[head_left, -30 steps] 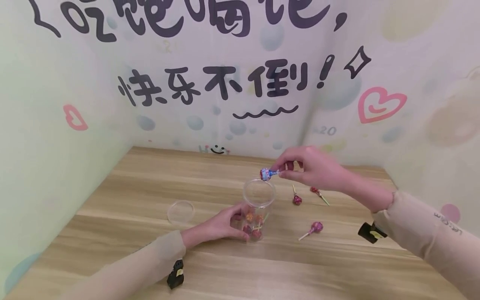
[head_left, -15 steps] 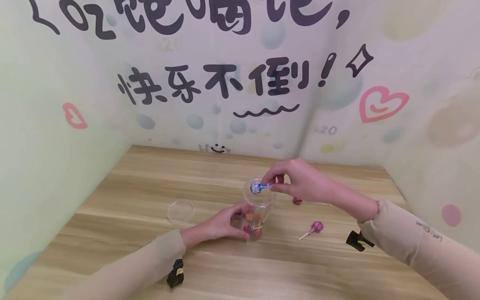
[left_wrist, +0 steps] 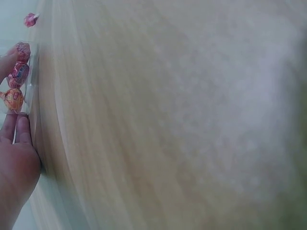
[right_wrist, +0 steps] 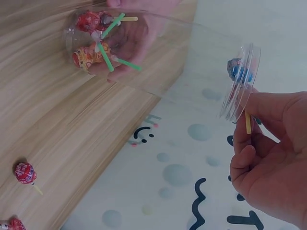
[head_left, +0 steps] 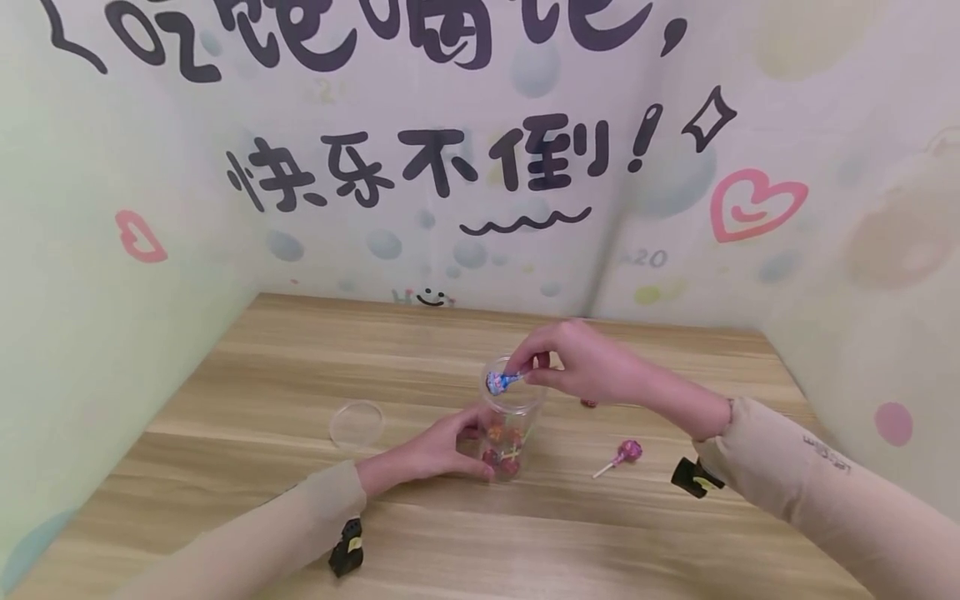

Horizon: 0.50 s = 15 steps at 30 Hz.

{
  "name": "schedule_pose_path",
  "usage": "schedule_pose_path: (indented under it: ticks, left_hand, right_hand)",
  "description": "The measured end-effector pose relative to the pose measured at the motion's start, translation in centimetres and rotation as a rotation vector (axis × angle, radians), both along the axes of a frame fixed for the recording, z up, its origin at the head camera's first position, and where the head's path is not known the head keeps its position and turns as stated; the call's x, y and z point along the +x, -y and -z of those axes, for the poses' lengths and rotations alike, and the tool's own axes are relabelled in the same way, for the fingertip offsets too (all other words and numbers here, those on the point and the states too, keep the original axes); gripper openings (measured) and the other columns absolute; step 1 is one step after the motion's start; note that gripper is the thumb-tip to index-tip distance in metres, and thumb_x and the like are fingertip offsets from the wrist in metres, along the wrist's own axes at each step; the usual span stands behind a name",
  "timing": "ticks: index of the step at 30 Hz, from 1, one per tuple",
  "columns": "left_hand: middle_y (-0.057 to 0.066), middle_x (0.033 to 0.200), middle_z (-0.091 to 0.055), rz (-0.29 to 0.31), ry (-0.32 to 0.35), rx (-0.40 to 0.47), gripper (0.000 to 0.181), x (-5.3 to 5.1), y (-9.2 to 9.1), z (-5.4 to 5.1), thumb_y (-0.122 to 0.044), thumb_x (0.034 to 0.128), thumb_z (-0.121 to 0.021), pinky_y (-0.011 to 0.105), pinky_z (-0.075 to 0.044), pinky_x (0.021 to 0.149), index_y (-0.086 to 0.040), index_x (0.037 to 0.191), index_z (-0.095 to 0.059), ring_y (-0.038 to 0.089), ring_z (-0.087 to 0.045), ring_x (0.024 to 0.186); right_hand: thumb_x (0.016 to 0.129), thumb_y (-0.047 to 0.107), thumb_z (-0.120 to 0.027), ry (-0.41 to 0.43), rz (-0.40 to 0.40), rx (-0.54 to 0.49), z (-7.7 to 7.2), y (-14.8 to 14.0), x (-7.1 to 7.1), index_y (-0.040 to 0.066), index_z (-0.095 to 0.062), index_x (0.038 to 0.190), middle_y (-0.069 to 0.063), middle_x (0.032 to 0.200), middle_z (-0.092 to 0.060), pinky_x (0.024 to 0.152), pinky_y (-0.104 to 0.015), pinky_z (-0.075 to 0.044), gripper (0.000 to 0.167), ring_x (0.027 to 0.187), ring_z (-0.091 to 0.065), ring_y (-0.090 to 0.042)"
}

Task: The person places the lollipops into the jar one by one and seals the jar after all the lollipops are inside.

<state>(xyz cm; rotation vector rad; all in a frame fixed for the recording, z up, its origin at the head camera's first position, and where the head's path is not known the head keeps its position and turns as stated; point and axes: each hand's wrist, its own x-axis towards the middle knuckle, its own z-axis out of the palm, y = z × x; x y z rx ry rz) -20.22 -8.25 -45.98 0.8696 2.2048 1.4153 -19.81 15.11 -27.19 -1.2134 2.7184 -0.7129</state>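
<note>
A clear plastic jar (head_left: 517,410) stands upright on the table with several wrapped lollipops (right_wrist: 91,52) at its bottom. My left hand (head_left: 431,450) grips its lower part, thumb in front and fingers behind. At the mouth, my right hand (head_left: 588,362) pinches a blue-wrapped lollipop (head_left: 498,382) by its stick. In the right wrist view that blue lollipop (right_wrist: 235,70) shows inside the rim, and my right hand (right_wrist: 276,148) is beside the rim. The left wrist view shows my left hand (left_wrist: 18,165) around the jar's base, next to an orange lollipop (left_wrist: 13,99).
A round clear lid (head_left: 357,424) lies left of the jar. A pink-purple lollipop (head_left: 628,452) lies to the right, and a red one (head_left: 588,402) is partly hidden below my right hand. Behind the table stands a wall (head_left: 420,250) with black writing.
My right hand has moved left and down, bringing the blue lollipop from above the jar's rim into its mouth. My left hand has kept its grip on the jar.
</note>
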Motion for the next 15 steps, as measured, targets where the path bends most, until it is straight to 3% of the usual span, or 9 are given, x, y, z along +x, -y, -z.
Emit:
schedule_pose_path:
  ticks: [5, 8, 15]
  left_hand:
    - [0.001, 0.134, -0.057, 0.001, -0.003, -0.009, 0.058, -0.02, 0.06, 0.01, -0.020, 0.0793, -0.084, 0.031, -0.042, 0.111, -0.014, 0.129, -0.054, 0.018, -0.052, 0.127]
    - [0.000, 0.137, -0.056, -0.002, -0.003, -0.013, 0.059, -0.09, 0.06, -0.01, -0.021, 0.0797, -0.083, 0.033, -0.042, 0.111, -0.016, 0.130, -0.054, 0.018, -0.051, 0.128]
    - [0.000, 0.138, -0.055, 0.001, -0.002, -0.015, 0.058, -0.20, 0.02, 0.29, -0.020, 0.0797, -0.083, 0.033, -0.042, 0.111, -0.016, 0.129, -0.054, 0.017, -0.051, 0.129]
  right_hand:
    - [0.088, 0.005, -0.072, 0.014, -0.034, -0.012, 0.13, 0.39, -0.01, 0.016, -0.076, 0.099, 0.005, 0.097, -0.075, 0.062, -0.020, -0.052, 0.017, 0.071, -0.058, -0.003]
    - [0.087, 0.003, -0.072, 0.005, -0.035, -0.014, 0.22, 0.54, -0.03, 0.016, -0.077, 0.098, 0.005, 0.095, -0.075, 0.071, -0.020, -0.054, 0.017, 0.079, -0.061, -0.004]
    - [0.086, 0.002, -0.072, -0.013, -0.035, -0.022, 0.57, 0.68, 0.08, 0.015, -0.077, 0.095, 0.004, 0.093, -0.075, 0.073, -0.022, -0.054, 0.016, 0.081, -0.062, -0.007]
